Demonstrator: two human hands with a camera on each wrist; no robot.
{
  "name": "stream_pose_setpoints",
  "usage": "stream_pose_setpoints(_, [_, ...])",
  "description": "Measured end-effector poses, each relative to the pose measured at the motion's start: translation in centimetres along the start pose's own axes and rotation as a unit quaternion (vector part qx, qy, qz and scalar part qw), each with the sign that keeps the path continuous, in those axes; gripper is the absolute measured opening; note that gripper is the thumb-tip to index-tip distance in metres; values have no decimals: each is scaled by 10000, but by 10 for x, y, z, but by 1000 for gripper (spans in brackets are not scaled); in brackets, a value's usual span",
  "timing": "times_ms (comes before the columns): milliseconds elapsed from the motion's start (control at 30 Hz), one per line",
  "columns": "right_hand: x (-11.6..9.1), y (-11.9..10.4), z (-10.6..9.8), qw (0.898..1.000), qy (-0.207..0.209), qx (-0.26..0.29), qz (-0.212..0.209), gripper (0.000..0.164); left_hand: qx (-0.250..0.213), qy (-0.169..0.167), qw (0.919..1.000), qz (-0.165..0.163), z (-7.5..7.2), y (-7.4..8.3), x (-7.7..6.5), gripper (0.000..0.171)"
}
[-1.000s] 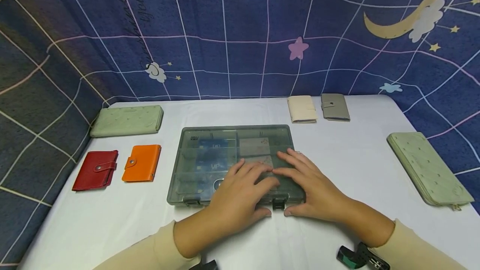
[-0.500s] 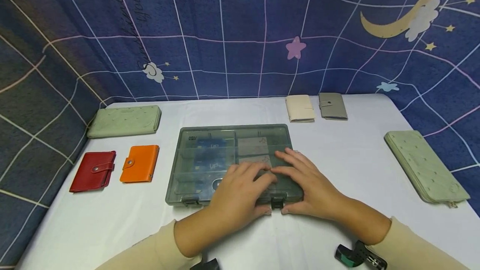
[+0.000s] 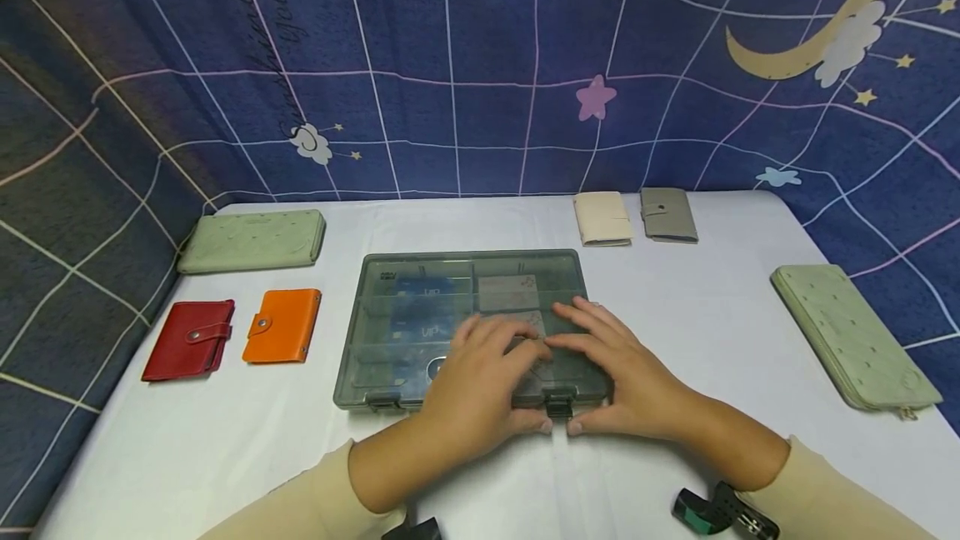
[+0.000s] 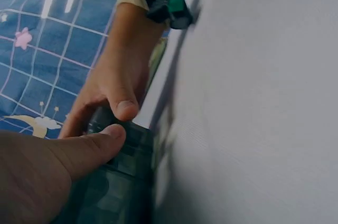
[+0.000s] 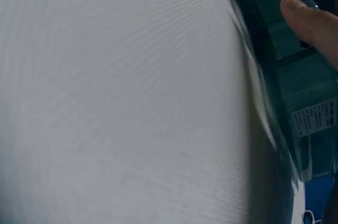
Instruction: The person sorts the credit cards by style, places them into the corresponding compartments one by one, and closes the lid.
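Note:
A grey-green see-through plastic storage box (image 3: 420,269) lies lid down in the middle of the table, with blue cards marked VIP (image 3: 423,319), pale cards (image 3: 507,294) and a round ring-like thing (image 3: 434,368) showing through it. My left hand (image 3: 480,373) holds its front edge, fingers bent on the lid and thumb at the black latch (image 3: 558,404). Around the front right corner, my right hand (image 3: 637,373) grips the box, fingers spread over the lid and thumb just right of that latch. In the left wrist view, both thumbs nearly meet over the box's front edge.
On the left lie a green long wallet (image 3: 253,241), a red card holder (image 3: 189,340) and an orange card holder (image 3: 282,327). Cream (image 3: 603,218) and grey (image 3: 669,214) card holders lie at the back. Another green wallet (image 3: 855,336) is at the right. A patterned blue curtain (image 3: 487,107) hangs behind.
My left thumb has shifted slightly right toward the latch, and my left fingers have bent more. The right hand stays nearly still, and the box keeps its place.

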State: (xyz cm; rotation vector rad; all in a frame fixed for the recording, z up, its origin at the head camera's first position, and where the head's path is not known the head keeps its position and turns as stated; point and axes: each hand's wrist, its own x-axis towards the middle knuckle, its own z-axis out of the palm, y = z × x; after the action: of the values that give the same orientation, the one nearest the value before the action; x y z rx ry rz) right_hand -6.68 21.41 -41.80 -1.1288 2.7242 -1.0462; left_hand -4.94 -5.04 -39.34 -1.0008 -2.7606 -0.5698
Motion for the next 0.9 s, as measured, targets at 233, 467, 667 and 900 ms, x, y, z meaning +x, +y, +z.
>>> stream_pose_setpoints(233, [-1,-1,-2,9999,0,111,-22,94,-284,-193,9988,-349,-5,0,3,68])
stream_pose_setpoints(467, [1,0,-3,9997,6,223,-35,88,-283,-96,9988,-396,-6,0,3,65])
stream_pose_setpoints(667, [1,2,-2,9996,136,209,-133,76,-255,-57,9986,-461,-6,0,4,59])
stream_pose_setpoints(900, [5,0,0,9987,382,323,-132,66,-219,70,9984,-514,-5,1,5,49])
